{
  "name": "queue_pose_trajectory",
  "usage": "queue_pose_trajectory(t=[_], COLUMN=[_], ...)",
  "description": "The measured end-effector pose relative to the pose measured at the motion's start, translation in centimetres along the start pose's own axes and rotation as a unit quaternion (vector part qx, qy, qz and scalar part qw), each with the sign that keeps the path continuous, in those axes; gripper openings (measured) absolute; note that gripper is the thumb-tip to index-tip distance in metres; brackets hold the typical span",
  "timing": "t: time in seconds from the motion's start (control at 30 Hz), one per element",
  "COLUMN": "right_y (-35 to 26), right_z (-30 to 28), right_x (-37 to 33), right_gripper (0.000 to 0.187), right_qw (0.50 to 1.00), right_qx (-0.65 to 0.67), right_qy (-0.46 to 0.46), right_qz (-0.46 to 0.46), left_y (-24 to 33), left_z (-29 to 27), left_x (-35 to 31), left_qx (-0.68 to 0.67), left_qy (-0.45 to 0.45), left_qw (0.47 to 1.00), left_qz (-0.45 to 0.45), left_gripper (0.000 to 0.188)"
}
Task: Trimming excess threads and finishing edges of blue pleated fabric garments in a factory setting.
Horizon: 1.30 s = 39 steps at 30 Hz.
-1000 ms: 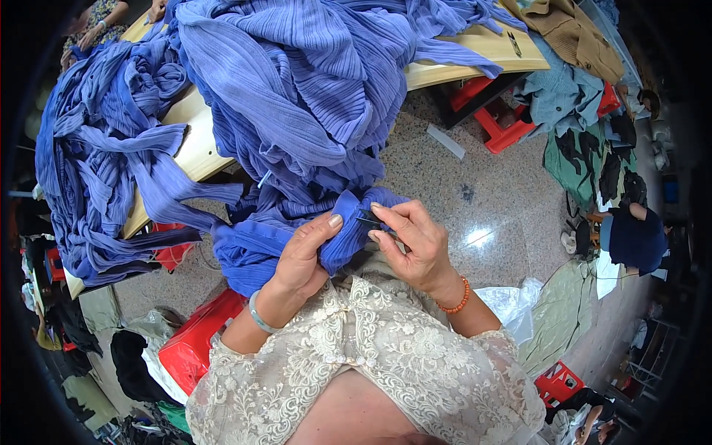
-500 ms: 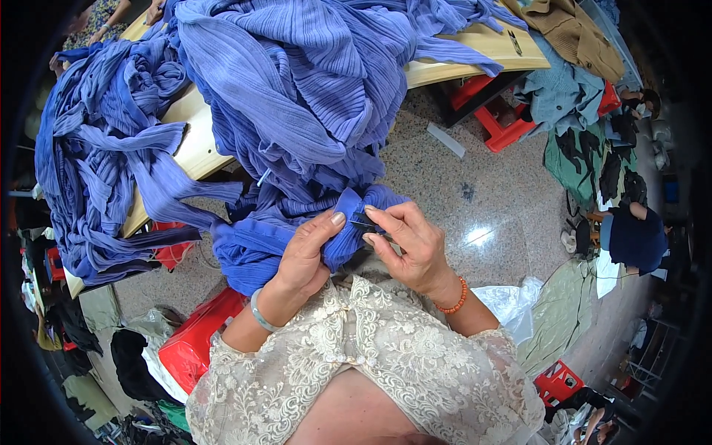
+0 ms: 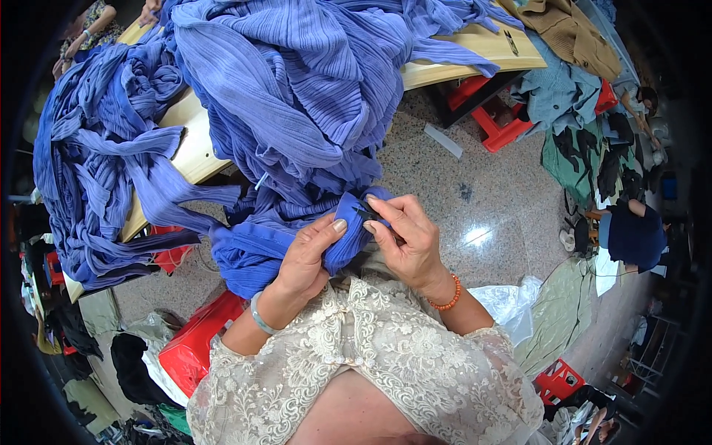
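Close in front of my body, a blue ribbed knit garment (image 3: 252, 256) hangs off the big heap and lies gathered in my grasp. My left hand (image 3: 302, 258) pinches its edge between thumb and fingers, with a flat piece of the cloth standing up by the thumb. In my right hand (image 3: 414, 241) are small black thread snips (image 3: 366, 213), held between thumb and forefinger. Their dark tips lie against the cloth, just right of my left thumb. Whether the blades touch a thread is too small to see.
A large heap of blue ribbed knitwear (image 3: 289, 81) covers the wooden table (image 3: 475, 46) ahead. Another pair of snips (image 3: 512, 42) lies at its right end, near brown and teal clothes. Red stools (image 3: 495, 127) stand below. A red seat (image 3: 200, 345) is at my left. Other people work nearby.
My right thumb and forefinger have closed in on the snips, whose tips now sit higher on the cloth edge. My left hand keeps its hold in nearly the same place.
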State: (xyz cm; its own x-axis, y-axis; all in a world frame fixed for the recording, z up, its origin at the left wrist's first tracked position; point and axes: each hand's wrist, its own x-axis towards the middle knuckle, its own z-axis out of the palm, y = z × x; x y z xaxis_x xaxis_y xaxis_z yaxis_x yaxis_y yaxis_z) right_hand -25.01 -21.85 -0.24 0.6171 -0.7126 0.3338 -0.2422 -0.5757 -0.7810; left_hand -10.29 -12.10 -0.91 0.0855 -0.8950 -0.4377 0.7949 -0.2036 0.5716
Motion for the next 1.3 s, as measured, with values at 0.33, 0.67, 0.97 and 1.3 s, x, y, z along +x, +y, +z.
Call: queue_pose_trajectory(t=[0.33, 0.67, 0.97, 1.3], right_y=[1.4, 1.7, 1.6, 1.7], right_z=[-0.2, -1.6, -1.3, -1.3], right_x=[0.0, -0.5, -0.5, -0.5], right_gripper=[0.028, 0.032, 0.035, 0.034], right_qw=[0.998, 0.988, 0.991, 0.993], right_qx=[-0.004, 0.115, 0.087, 0.076], right_qy=[0.056, -0.103, -0.095, -0.082], right_qz=[-0.011, 0.02, -0.023, -0.028], left_y=[-0.1, -0.3, -0.1, -0.2], left_z=[-0.4, -1.0, -0.7, -0.6], left_x=[-0.2, -0.2, -0.2, 0.0], left_qx=[0.016, 0.009, -0.006, 0.005], left_qy=[0.009, -0.004, -0.004, -0.001], left_qw=[1.0, 1.0, 1.0, 1.0], left_qz=[0.01, 0.025, 0.022, 0.019], left_gripper=[0.026, 0.027, 0.027, 0.026])
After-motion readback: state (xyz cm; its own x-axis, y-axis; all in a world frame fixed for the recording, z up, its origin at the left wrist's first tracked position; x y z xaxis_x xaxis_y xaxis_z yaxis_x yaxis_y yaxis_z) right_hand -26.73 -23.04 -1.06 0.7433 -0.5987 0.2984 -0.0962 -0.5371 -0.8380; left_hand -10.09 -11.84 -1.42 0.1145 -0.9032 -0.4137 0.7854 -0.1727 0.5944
